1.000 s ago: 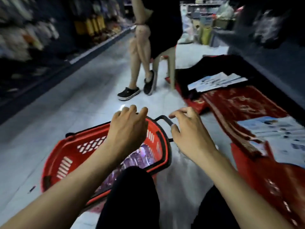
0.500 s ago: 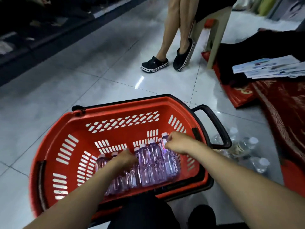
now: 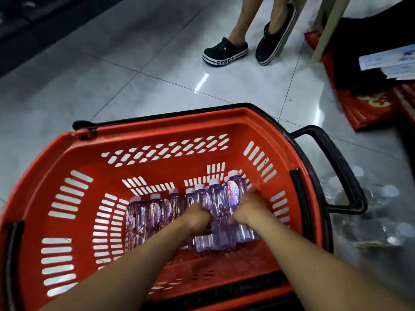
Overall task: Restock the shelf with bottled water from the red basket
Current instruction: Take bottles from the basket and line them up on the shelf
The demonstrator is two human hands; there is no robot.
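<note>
**Both hands down among the water bottles in the red basket**

The red basket sits on the glossy tiled floor directly in front of the person. Its black handle sticks out on their right side. A batch of small water bottles, purple-tinted with white caps, is packed together on the bottom, towards the near wall and the right-hand side. Some carry a label with red lettering.

Both bare forearms reach over the near rim. The left hand is knuckles-up in the middle of the batch, its fingers curled down round the bottles there. The right hand is near it, with a couple of bottles between the two. Its fingers are curled round the bottles at the right end, just below the one that stands highest. The fingertips of both hands are buried among the bottles, so I cannot tell how many each hand has hold of.

Outside the basket, on the floor past the handle, lie several clear bottles with pale caps, too blurred to count. Further off, another person's feet in black clogs rest on the tiles beside a beige chair leg. To the right of that lies a red mat with a gold pattern, and some printed papers lie on dark cloth.
</note>
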